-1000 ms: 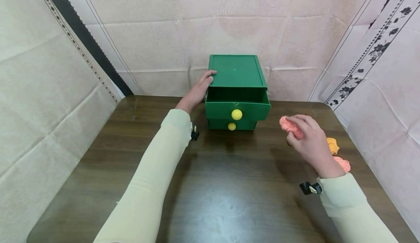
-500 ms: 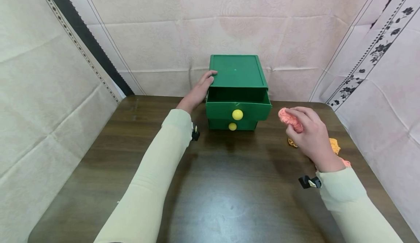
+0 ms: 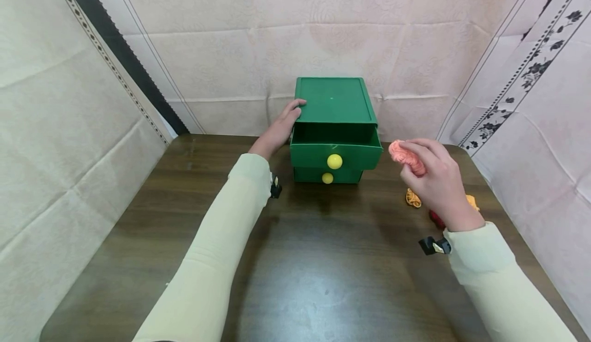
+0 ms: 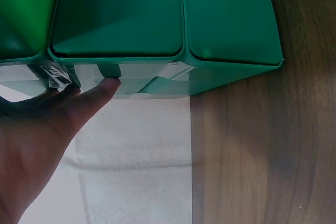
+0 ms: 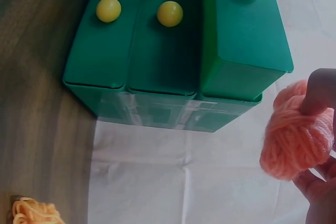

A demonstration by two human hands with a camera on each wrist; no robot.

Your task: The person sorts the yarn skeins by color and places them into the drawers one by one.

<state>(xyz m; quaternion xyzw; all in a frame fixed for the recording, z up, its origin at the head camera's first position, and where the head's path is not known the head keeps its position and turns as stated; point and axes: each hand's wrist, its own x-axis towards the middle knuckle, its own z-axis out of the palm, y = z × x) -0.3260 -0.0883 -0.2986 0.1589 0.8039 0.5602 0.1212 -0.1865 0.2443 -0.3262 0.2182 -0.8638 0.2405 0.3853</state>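
Note:
A green drawer unit [image 3: 332, 98] with yellow knobs stands at the back of the table. Its top drawer [image 3: 309, 156] is pulled out. My left hand [image 3: 277, 132] rests against the unit's left side, fingertips at the upper edge; in the left wrist view the thumb [image 4: 100, 95] touches the taped side wall. To the right of the unit, my right hand [image 3: 438, 183] holds a bundle of coral-pink yarn [image 3: 407, 158] in the air, pinched between thumb and fingers. The right wrist view shows the pink yarn [image 5: 296, 137] beside the unit, apart from the open drawer.
A small orange-yellow yarn bundle [image 3: 413, 198] lies under my right hand. A dark red bundle [image 3: 436, 220] and another yellow one [image 3: 472, 202] are partly hidden behind the hand and wrist. A patterned cloth [image 3: 323, 34] hangs behind the table.
My right hand has risen and moved slightly toward the back with the pink yarn, uncovering the small orange-yellow bundle. The left hand and the drawer unit look unmoved.

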